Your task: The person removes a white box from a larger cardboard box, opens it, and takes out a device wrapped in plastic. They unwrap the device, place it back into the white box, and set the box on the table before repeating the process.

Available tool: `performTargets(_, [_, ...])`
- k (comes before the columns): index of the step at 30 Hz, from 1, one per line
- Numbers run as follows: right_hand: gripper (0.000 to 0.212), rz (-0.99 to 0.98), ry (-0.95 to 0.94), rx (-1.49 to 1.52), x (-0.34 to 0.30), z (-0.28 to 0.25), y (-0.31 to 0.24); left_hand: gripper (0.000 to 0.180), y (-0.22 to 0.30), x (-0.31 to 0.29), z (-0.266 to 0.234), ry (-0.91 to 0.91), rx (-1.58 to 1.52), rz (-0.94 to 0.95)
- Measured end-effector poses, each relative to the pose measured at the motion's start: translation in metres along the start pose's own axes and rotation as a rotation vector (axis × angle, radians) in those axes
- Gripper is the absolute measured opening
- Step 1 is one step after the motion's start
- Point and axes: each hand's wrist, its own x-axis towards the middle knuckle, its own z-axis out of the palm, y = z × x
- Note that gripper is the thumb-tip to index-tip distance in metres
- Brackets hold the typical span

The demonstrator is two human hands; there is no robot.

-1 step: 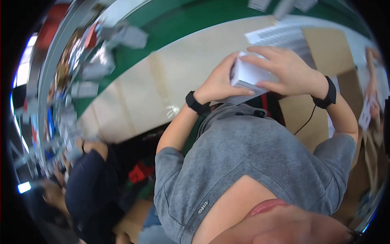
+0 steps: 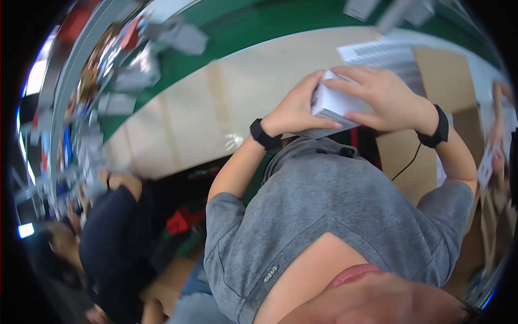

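Note:
A small white carton (image 2: 335, 101) is held between both hands in front of my waist, near the edge of the pale worktable. From its left side my left hand (image 2: 295, 112) grips it, with the thumb stretched along the near, lower edge. Over the top and right side curve the fingers of my right hand (image 2: 389, 100), its thumb near the carton's lower right corner. The fingers partly cover the carton's sides. A black band (image 2: 264, 135) circles my left wrist, and another black band (image 2: 434, 127) with a thin cord is on my right.
Beyond the pale worktable (image 2: 189, 116) runs a green conveyor surface (image 2: 259, 35) with white packages on it. An open cardboard box (image 2: 447, 78) stands at my right beside a silvery padded sheet (image 2: 388, 54). A person in dark clothing (image 2: 116, 232) is at the left; another person's arm (image 2: 497, 116) shows far right.
The view has shifted slightly, so the table, conveyor and cardboard box appear a little further right. Both hands keep hold of the carton with almost the same grip.

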Motion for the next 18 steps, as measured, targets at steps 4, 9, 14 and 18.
performTargets(4, [0.062,-0.166,-0.188,-0.008,0.054,0.011,-0.025,0.076,0.006,-0.047,-0.027,0.128,0.235,0.107])
performTargets(9, [0.064,-0.465,-0.250,-0.006,0.079,0.044,-0.031,0.078,-0.014,-0.090,-0.019,0.181,0.238,-0.042])
performTargets(14, [0.062,-0.564,-0.225,0.114,0.065,0.053,-0.023,0.079,-0.012,-0.085,0.008,0.310,0.256,-0.122])
performTargets(18, [0.056,-0.434,-0.248,0.096,0.079,0.079,-0.025,0.077,-0.014,-0.084,0.003,0.390,0.451,-0.374])
